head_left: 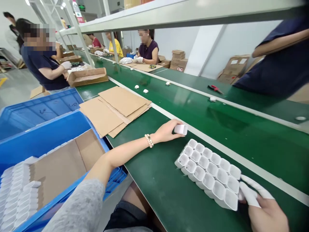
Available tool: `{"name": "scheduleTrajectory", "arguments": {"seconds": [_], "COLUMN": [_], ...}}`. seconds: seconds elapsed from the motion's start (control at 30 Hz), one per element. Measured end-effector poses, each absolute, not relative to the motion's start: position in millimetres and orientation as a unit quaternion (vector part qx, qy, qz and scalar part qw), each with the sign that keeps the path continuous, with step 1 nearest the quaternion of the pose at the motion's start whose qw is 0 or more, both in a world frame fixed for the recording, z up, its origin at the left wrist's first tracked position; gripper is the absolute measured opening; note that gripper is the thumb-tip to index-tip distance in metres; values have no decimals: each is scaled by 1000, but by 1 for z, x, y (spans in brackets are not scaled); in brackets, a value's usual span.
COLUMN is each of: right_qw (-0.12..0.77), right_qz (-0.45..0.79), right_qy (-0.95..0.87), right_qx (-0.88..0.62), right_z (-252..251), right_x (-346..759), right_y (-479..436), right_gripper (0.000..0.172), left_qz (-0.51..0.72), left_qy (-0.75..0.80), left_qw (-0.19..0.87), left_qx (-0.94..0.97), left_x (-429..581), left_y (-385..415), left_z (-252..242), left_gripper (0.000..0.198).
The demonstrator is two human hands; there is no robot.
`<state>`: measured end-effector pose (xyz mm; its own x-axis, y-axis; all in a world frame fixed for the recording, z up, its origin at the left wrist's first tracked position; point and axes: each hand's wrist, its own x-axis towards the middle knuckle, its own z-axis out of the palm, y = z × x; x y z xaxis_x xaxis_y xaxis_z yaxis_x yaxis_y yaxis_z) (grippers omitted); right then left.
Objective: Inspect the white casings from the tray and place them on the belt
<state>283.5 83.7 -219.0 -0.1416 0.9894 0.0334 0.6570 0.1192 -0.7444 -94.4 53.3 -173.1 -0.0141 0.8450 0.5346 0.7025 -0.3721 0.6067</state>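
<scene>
My left hand (pixel 168 130) is closed around one small white plastic cup (pixel 181 129), above the green worktop. Close by on the worktop stands a block of white open-topped cups (pixel 209 171), packed side by side in three rows with their openings up. My right hand (pixel 267 206), with white covers on its fingers, rests at the right end of this block. Its visible fingers are stretched out and apart, their tips against the end cups; the underside of the hand is hidden.
A blue bin (pixel 96 129) on the left contains cardboard and rows of white cups (pixel 18 193). Flat cardboard sheets (pixel 123 104) lie beyond my left arm. Small white parts (pixel 145 91) sit on the green belt (pixel 188 108). Red-handled pliers (pixel 214 88) lie across it. Several people work farther along.
</scene>
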Motion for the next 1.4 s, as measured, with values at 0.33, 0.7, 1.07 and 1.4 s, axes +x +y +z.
{"name": "scheduleTrajectory", "arguments": {"seconds": [0.33,0.7,1.07,1.4], "right_qw": [412,426,437,430], "right_qz": [454,472,481,490], "right_qy": [-603,-607,-601,-595], "right_qx": [-510,-477,-466,-470], "right_z": [-199,-206,-204,-199], "right_x": [251,253,251,250], "right_y": [64,64,64,62], "right_gripper": [52,47,46,48], "left_qz": [527,538,604,582], "left_qy": [492,487,508,501], "left_qw": [93,126,318,498], "left_qx": [686,677,525,402], "left_x": [-91,-91,-87,-91], "left_y": [53,55,55,60], "left_z": [-172,-178,-165,-164], "left_gripper": [40,42,38,46]}}
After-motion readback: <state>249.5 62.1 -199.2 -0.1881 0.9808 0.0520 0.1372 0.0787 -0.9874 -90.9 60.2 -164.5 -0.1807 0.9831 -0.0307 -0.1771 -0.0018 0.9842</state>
